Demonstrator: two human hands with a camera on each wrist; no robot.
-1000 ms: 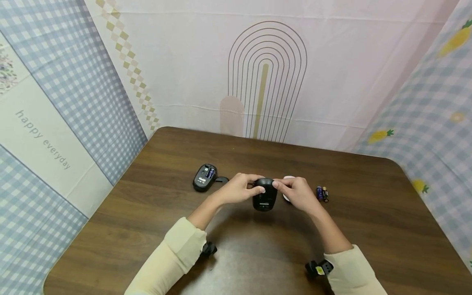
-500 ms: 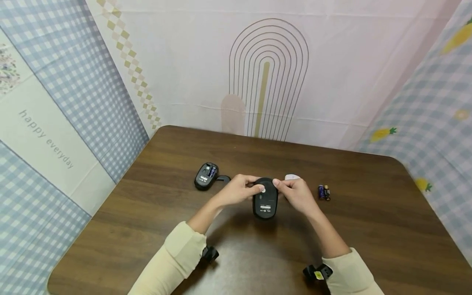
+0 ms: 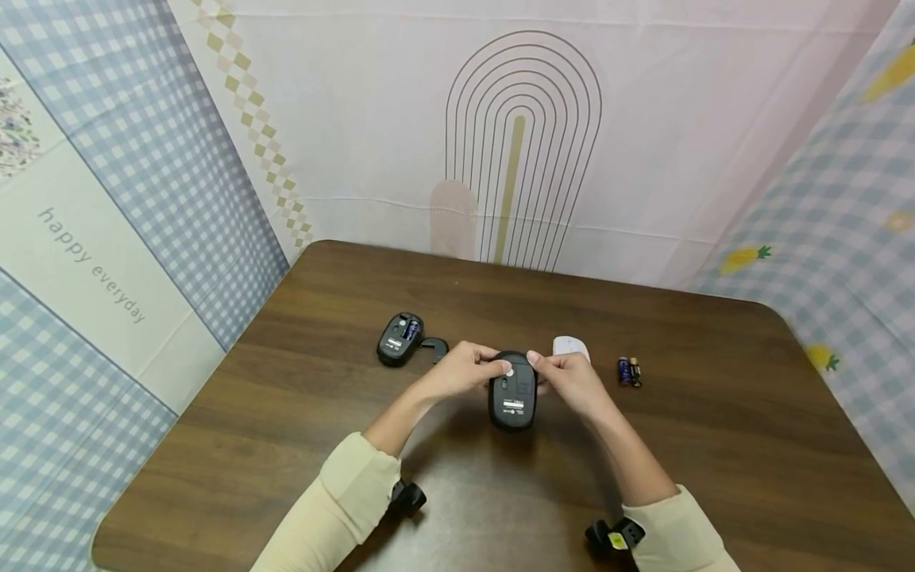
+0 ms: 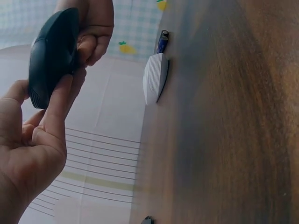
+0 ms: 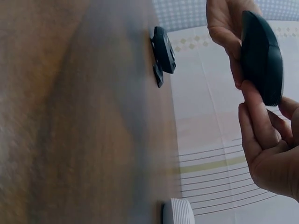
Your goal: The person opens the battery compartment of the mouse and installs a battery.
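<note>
Above the table, a black computer mouse (image 3: 513,401) is held between both hands, its labelled underside turned up toward the head view. My left hand (image 3: 461,371) grips its left far corner, thumb on the underside and fingers beneath. At the opposite corner my right hand (image 3: 575,383) pinches it the same way, thumb tip near the edge. Both wrist views show the fingers curled under the mouse's rounded top (image 4: 53,56). Left of the hands lies a second black mouse (image 3: 400,339), upside down with blue batteries in its uncovered compartment. Its dark cover (image 3: 435,348) lies beside it.
A white mouse (image 3: 570,345) sits just beyond my right hand, partly hidden by it. Two batteries (image 3: 629,372), one blue and one black and gold, lie to its right on the brown wooden table (image 3: 715,429). Patterned cloth (image 3: 357,127) hangs behind the table's far edge.
The held mouse has tipped so that its underside faces the head view more fully, label now showing. Both hands keep their hold and have shifted little; the white mouse shows more beyond the right hand.
</note>
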